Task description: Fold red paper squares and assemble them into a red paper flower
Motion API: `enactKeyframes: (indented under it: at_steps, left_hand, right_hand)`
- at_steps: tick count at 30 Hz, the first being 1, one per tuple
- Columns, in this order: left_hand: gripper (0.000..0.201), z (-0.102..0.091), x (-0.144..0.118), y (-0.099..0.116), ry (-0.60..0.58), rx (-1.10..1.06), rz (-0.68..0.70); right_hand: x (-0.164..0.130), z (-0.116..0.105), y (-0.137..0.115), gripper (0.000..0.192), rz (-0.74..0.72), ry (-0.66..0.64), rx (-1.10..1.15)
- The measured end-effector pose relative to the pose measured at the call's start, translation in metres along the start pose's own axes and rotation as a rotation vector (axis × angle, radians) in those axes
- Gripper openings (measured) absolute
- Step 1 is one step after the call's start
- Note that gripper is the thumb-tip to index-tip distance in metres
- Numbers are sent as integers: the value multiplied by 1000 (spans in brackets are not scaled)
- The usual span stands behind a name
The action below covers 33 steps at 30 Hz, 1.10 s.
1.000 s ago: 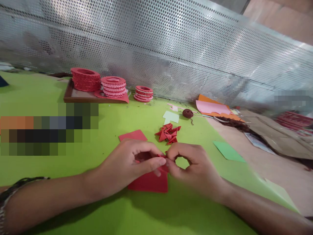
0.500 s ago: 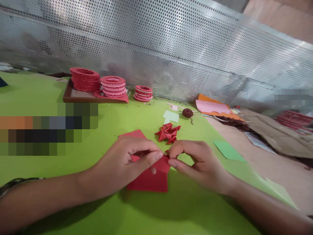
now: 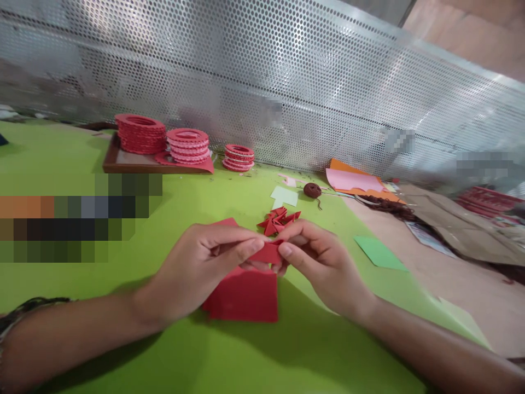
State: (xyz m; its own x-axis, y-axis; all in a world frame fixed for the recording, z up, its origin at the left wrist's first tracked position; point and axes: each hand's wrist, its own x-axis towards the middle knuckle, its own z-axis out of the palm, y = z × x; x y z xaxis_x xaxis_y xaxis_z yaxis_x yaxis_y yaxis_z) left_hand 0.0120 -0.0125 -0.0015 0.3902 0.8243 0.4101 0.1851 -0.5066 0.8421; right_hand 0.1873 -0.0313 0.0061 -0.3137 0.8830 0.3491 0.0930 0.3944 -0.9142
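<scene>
Between my two hands is a small folded piece of red paper [image 3: 268,252], held up above the table. My left hand [image 3: 213,262] pinches its left side between thumb and fingers. On the opposite side my right hand [image 3: 318,257] grips it the same way, its thumb on the near face. Red paper sheets [image 3: 248,298] lie below, partly covered by my left hand. Just beyond my fingertips sits a small heap of pointed folded red paper pieces [image 3: 279,220].
A brown tray [image 3: 158,169] holds stacks of red and pink paper rings [image 3: 187,146], with a smaller ring stack [image 3: 238,157] beside it. A brown yarn ball [image 3: 312,190], a green paper [image 3: 380,253] and pink paper [image 3: 353,179] lie to the right. A perforated metal panel [image 3: 254,71] stands behind.
My hands have come closer together, and both now grip the small red paper, which is turned with its flat face towards me. The right hand has moved slightly left.
</scene>
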Motion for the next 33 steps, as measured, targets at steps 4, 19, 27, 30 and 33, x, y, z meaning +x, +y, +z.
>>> enactKeyframes:
  at_steps: [4, 19, 27, 30, 33]
  left_hand:
    - [17, 0, -1, 1, -21, 1, 5]
    - [18, -1, 2, 7, -129, 217, -13]
    - [27, 0, 1, 4, -211, 367, 154]
    - [28, -2, 3, 8, -264, 285, 99]
    - [31, -4, 3, 12, -363, 111, 38]
  right_hand:
    - [-1, 1, -1, 9, 2, 83, -68]
    - [-1, -3, -1, 14, -258, 8, -505]
    - [-2, -2, -3, 17, -350, -79, -674]
    - [-1, -4, -2, 14, -370, -82, -600]
    - [1, -7, -1, 10, -417, -98, -515]
